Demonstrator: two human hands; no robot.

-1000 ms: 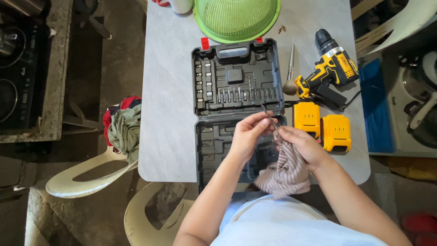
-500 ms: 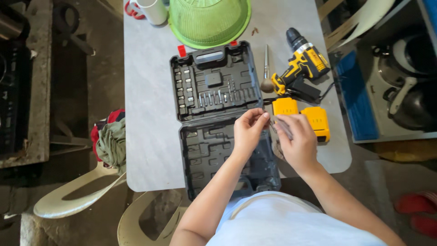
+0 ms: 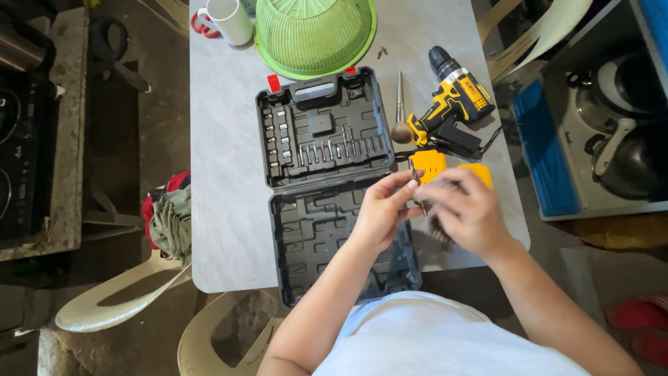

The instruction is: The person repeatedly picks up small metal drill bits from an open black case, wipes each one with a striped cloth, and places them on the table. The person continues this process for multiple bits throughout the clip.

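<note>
My left hand (image 3: 379, 209) pinches a thin metal bit (image 3: 419, 198) between thumb and fingers, over the right edge of the open black tool case (image 3: 313, 230). My right hand (image 3: 472, 209) is closed around a bunched striped cloth (image 3: 435, 230) and presses it against the bit. Both hands hover just in front of two yellow battery packs (image 3: 428, 161). The case's upper half (image 3: 323, 132) holds rows of bits. A yellow and black cordless drill (image 3: 452, 104) lies to the right of the case.
A wooden-handled awl (image 3: 399, 104) lies between case and drill. A green mesh basket (image 3: 313, 31) and a white mug (image 3: 226, 17) stand at the far end of the grey table (image 3: 223, 174). Plastic chairs (image 3: 118, 306) with rags (image 3: 167, 219) stand left; a shelf of pots (image 3: 612, 139) right.
The cloth hung below my hands over the case; now it is bunched in my right hand. Both hands have shifted right toward the batteries, and the view has moved.
</note>
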